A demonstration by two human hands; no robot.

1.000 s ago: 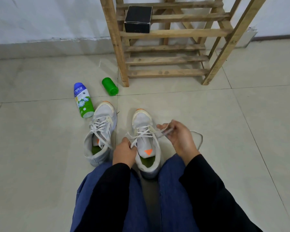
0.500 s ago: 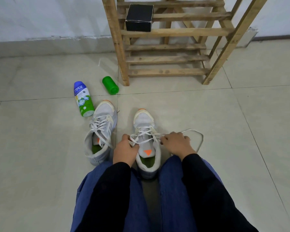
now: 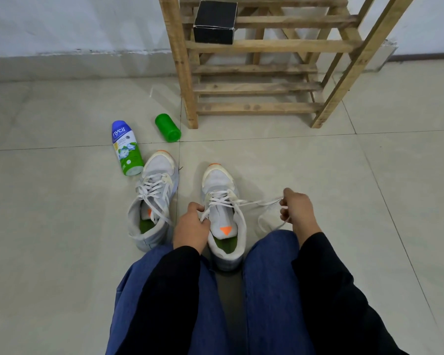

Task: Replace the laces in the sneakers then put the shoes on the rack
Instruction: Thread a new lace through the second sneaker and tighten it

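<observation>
The right sneaker stands on the tiled floor between the person's knees, toe pointing far. The left hand rests at the left side of its tongue, and its fingers pinch one end of the white lace close to the eyelets. The right hand is to the right of the shoe, apart from it; its fingers are curled together around the other lace end, which runs taut from the eyelets and loops down below the hand. The left sneaker lies just beside, already laced. Farther left lie a powder bottle and a green cap. The wooden rack stands far, with a black box on it.
</observation>
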